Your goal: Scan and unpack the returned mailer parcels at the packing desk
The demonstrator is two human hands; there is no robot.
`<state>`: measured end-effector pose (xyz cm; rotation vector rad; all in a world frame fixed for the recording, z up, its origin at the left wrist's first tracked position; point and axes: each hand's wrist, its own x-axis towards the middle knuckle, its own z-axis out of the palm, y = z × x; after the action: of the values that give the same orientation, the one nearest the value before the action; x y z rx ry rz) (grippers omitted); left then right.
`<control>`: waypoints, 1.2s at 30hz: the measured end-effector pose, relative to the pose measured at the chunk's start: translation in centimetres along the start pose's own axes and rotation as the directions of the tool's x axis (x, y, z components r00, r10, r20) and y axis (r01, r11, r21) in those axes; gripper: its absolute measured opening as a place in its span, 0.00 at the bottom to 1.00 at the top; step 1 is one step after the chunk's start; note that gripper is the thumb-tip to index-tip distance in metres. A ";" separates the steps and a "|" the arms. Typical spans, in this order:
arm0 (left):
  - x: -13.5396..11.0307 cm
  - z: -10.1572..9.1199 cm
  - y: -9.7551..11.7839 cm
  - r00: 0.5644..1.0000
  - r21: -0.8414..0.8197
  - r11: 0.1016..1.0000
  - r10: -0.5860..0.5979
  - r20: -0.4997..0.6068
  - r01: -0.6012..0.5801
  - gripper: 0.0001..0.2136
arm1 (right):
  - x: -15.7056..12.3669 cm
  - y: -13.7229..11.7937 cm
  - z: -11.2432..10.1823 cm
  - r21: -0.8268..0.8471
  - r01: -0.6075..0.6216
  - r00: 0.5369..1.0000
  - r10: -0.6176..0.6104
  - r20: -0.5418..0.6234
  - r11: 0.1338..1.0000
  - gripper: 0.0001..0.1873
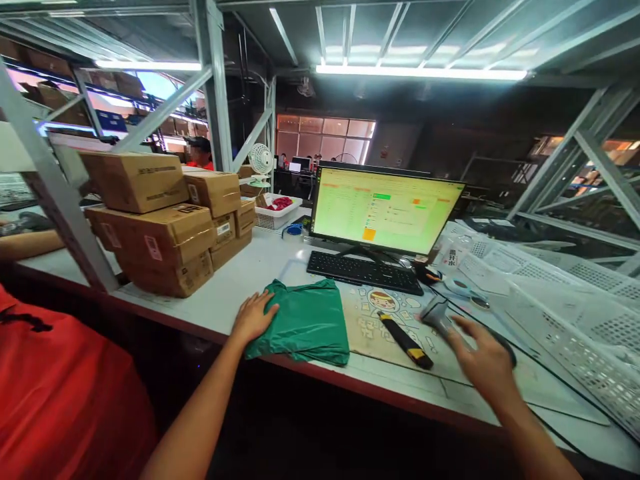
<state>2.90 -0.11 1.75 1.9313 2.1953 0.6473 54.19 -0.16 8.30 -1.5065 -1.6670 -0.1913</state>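
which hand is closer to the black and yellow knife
The right. The right hand is just to the right of the knife, not touching it; the left hand is farther off to its left, on the green bag.

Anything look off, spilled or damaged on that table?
No spill or clear damage shows. The green bag is slightly askew: its near left corner, by the left hand, seems to poke over the table's front edge. A black-and-yellow cutter lies slantwise on the mat; I can't tell whether its blade is out.
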 end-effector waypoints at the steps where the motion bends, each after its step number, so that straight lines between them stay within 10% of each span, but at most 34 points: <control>1: 0.1 0.2 -0.3 1.000 -0.008 1.000 0.002 -0.001 -0.002 0.25 | 1.3 2.5 -1.3 -0.057 -0.033 0.999 0.032 -0.026 0.998 0.30; 7: 0.7 1.3 -2.0 0.999 -0.091 0.996 0.017 -0.041 -0.021 0.27 | 6.1 15.3 -4.0 -0.247 -0.207 0.975 0.220 0.027 0.947 0.30; 12: 0.7 1.7 -3.0 0.996 -0.162 0.986 0.014 -0.093 -0.029 0.29 | 5.6 20.2 -2.1 -0.206 -0.168 0.966 0.202 0.159 0.964 0.34; 36: 0.4 1.3 -3.3 0.994 -0.228 0.974 -0.020 -0.107 -0.005 0.37 | 2.6 19.2 -0.6 -0.215 -0.007 0.965 0.063 0.253 0.977 0.33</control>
<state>0.37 0.30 -0.69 1.8103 2.0796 0.9786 71.46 6.39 2.40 -1.7830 -1.8703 -0.1632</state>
